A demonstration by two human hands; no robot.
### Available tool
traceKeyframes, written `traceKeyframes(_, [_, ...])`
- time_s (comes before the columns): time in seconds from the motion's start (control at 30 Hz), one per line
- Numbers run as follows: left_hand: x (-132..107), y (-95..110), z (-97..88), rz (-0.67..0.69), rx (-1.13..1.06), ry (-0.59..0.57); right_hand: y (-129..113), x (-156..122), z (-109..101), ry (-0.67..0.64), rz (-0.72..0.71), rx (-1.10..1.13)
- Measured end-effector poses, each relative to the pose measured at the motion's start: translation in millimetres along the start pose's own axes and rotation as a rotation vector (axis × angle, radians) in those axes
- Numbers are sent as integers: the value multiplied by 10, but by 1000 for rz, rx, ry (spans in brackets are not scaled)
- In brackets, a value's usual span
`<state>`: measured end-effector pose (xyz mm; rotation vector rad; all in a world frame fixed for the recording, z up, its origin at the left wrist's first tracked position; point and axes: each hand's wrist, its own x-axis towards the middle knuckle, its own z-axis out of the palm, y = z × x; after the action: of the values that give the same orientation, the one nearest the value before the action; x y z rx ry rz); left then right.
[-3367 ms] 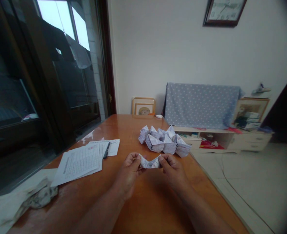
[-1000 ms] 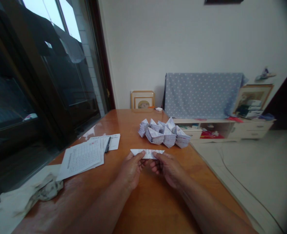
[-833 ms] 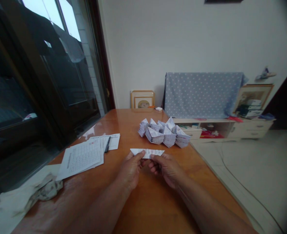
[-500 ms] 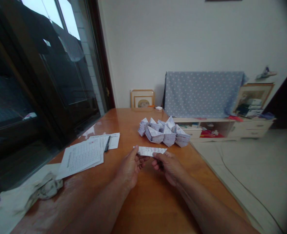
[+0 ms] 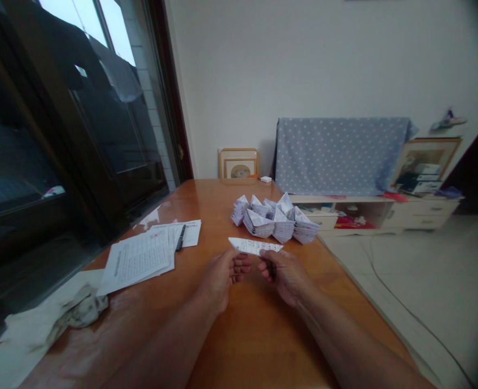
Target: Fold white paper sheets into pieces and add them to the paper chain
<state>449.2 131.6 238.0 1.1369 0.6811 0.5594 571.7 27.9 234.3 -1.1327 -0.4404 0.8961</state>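
Note:
A small folded paper, white with printed marks, is held above the table, long and narrow with pointed ends. My right hand pinches its lower edge right of the middle, thumb on the near side. At its lower left edge is my left hand, thumb against the paper and fingers curled beneath. Just beyond stand several stacked paper boats with pointed peaks, nested tightly in rows.
On the wooden table, printed sheets lie to the left with a black pen on them. A crumpled cloth is at the near left. A small white object sits at the far end.
The folded paper has tilted slightly, its left end now free of my left thumb, which has slid down to the lower edge. My right hand keeps its pinch.

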Motion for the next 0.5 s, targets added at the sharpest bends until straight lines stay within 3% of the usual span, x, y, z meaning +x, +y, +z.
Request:
traceKeyframes(0.33, [-27, -31, 18, 138, 116, -13, 24, 8, 14, -51, -1, -44])
traceKeyframes(0.5, [-46, 1, 59, 250, 163, 41, 35, 8, 8, -98, 87, 50])
